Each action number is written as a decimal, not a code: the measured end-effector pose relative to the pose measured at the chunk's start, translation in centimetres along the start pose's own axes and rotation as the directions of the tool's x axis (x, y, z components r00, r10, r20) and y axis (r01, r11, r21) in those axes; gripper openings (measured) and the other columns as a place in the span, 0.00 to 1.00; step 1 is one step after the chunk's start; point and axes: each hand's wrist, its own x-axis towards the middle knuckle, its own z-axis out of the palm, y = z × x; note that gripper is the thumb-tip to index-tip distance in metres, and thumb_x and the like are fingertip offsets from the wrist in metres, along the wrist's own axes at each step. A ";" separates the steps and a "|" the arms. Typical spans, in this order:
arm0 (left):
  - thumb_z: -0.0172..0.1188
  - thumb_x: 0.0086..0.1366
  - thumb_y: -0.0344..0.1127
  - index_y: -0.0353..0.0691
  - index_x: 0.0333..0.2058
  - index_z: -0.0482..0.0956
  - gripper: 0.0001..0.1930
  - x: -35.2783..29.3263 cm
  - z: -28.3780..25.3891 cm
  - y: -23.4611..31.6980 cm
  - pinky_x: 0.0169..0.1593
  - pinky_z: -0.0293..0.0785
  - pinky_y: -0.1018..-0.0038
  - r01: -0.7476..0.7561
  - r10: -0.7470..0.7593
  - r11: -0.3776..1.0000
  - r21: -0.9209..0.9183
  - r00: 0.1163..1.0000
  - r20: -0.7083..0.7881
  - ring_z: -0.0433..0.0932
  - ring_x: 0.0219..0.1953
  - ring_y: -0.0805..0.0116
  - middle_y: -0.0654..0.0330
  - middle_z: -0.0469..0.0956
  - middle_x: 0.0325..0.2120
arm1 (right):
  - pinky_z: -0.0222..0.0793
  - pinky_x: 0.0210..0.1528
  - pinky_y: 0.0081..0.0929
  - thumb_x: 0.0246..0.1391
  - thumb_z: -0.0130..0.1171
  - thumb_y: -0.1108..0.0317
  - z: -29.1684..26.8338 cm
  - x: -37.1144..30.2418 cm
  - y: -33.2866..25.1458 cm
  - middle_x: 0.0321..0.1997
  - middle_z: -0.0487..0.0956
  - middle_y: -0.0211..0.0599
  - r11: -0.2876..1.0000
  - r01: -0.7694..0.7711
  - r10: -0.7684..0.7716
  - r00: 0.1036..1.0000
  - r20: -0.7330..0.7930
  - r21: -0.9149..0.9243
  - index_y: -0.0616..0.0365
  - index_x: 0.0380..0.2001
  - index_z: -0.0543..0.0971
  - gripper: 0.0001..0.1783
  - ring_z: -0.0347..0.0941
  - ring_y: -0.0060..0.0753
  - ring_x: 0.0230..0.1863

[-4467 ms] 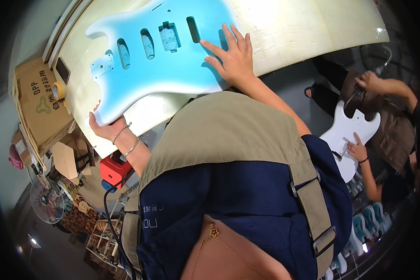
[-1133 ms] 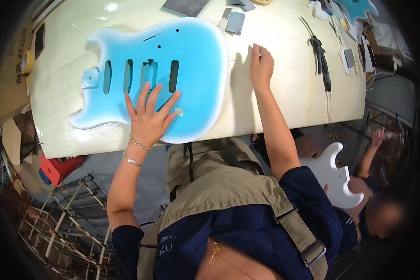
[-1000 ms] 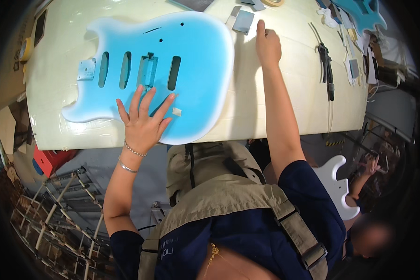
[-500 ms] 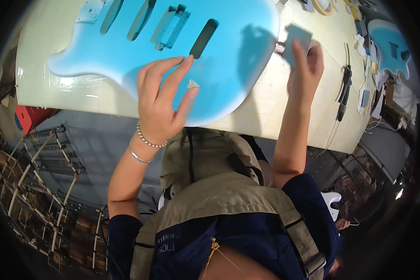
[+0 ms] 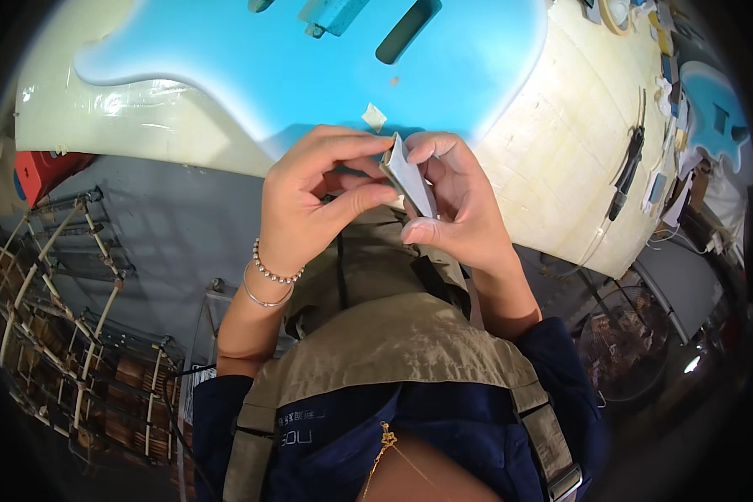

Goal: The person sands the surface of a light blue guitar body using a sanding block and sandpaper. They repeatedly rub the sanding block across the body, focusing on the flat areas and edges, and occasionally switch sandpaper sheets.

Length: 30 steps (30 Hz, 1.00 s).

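Observation:
A thin flat sanding block [image 5: 411,180], grey-white on its face with a brown edge, is held up on edge between my hands, just off the near rim of the guitar body. My left hand [image 5: 314,188] pinches its left side with thumb and fingertips. On the other side, my right hand [image 5: 460,192] curls round it, thumb at the lower end. Beyond my hands lies the light blue electric guitar body [image 5: 468,75], its edge fading to white and its cavities facing up. A small pale scrap [image 5: 374,117] rests on its blue face.
The guitar body lies on a cream-coloured table [image 5: 581,159]. To the right are a black-handled tool with a cord [image 5: 625,180], a roll of tape [image 5: 616,15] and another blue guitar body [image 5: 713,113]. Left of me stand a wire rack [image 5: 79,335] and a red object [image 5: 46,174].
My right hand has brought the sanding block left and toward me from the table's right side. My left hand has come off the guitar body and now grips the block too.

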 end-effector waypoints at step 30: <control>0.64 0.59 0.22 0.30 0.44 0.77 0.13 1.1 -0.2 0.7 0.38 0.79 0.81 0.062 -0.057 0.997 0.056 0.995 -0.083 0.79 0.36 0.76 0.60 0.80 0.33 | 0.66 0.54 0.25 0.61 0.57 0.69 0.4 0.8 -1.6 0.51 0.75 0.44 0.994 -0.045 0.010 0.948 -0.319 -0.103 0.65 0.61 0.62 0.28 0.71 0.27 0.51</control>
